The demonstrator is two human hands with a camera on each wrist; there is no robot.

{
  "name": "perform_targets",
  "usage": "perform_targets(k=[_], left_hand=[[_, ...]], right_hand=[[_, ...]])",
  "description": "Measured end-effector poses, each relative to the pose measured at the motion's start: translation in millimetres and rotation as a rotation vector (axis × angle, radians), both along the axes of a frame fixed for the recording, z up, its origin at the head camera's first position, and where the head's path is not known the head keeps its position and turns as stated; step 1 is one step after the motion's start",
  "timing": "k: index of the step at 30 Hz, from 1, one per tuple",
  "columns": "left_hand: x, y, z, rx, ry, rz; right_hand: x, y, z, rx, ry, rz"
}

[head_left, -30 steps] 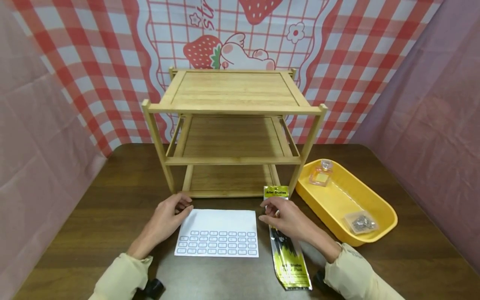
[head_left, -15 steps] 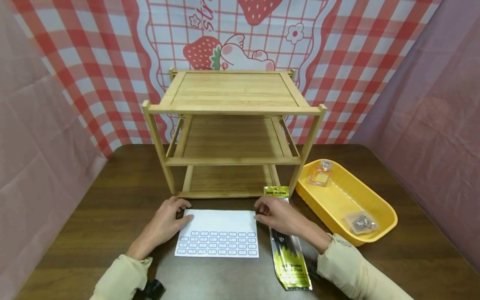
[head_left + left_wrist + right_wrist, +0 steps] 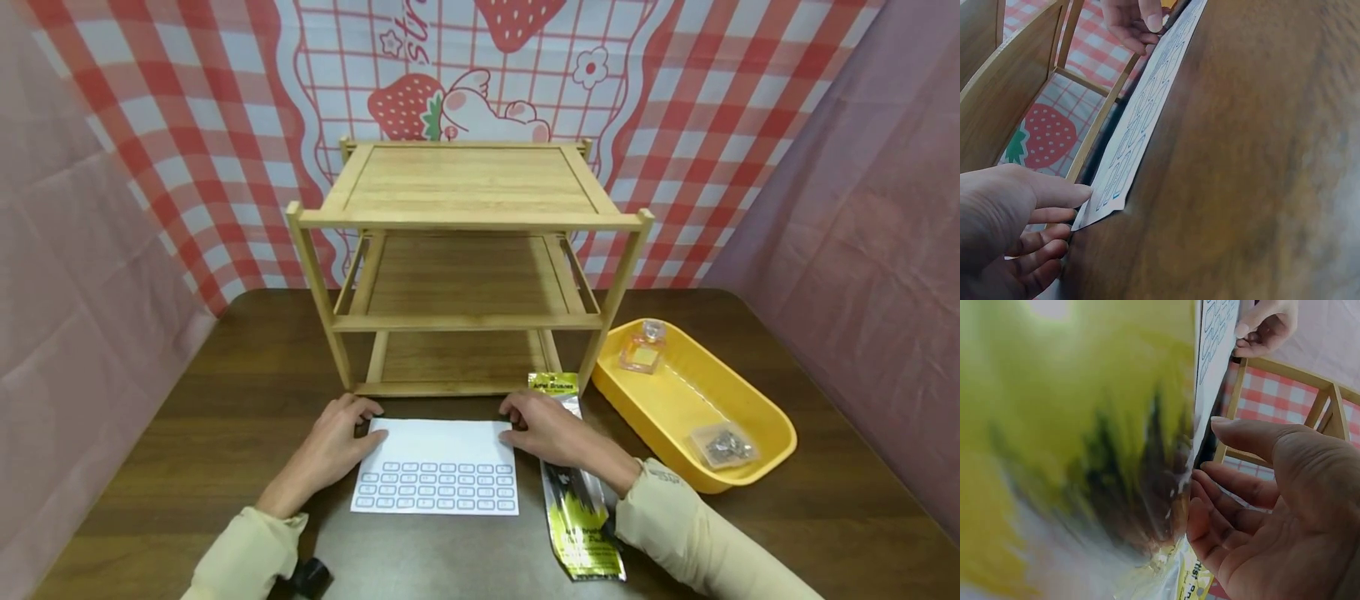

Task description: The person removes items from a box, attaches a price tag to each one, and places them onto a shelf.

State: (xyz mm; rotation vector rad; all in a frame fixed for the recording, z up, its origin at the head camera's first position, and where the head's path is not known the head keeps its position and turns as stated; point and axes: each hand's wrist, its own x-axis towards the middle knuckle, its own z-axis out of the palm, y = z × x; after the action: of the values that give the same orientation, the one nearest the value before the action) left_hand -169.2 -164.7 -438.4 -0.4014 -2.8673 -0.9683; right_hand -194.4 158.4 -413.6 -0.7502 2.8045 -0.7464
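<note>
1. A white label sheet [image 3: 437,467] printed with rows of small blue-outlined boxes is lying flat on the dark wooden worktop [image 3: 225,392], just in front of the wooden three-tier shelf [image 3: 465,250].
2. The left hand [image 3: 330,446] is resting at the sheet's far left corner; in the left wrist view its fingers [image 3: 1054,219] are lying loosely spread, the thumb tip touching the slightly lifted corner of the sheet [image 3: 1141,119], nothing pinched.
3. The right hand [image 3: 543,429] is sitting at the sheet's far right corner, its grip relaxed and spread, fingertips [image 3: 1222,487] touching the sheet's edge [image 3: 1213,356] without closing on it.
4. A yellow and black brush packet [image 3: 577,492] is lying just right of the sheet, partly under the right hand and sleeve.
5. A yellow tray [image 3: 750,404] is standing further right of the sheet, holding a small perfume bottle [image 3: 643,348] at its far end and a clear bag of small metal parts [image 3: 723,446] nearer.
</note>
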Motion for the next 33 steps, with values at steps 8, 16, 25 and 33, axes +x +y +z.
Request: perform_targets(k=[8,16,25,33], left_hand=[[-2.4,2,-0.1,0.005,-0.003,0.011],[-2.2,5,0.8,0.006,-0.04,0.044],[-3.5,7,-0.2,0.027,-0.054,0.037],[-5.8,7,-1.2,0.069,-0.054,0.004]], right_hand=[[-1.6,-5,0.1,0.057,-0.006,-0.052],[-3.9,-8,4.1,0.08,-0.061,-0.068],[-2.9,-9,7.0,0.079,-0.085,-0.055],[-3.7,-13,3.3,0.081,-0.092,-0.08]])
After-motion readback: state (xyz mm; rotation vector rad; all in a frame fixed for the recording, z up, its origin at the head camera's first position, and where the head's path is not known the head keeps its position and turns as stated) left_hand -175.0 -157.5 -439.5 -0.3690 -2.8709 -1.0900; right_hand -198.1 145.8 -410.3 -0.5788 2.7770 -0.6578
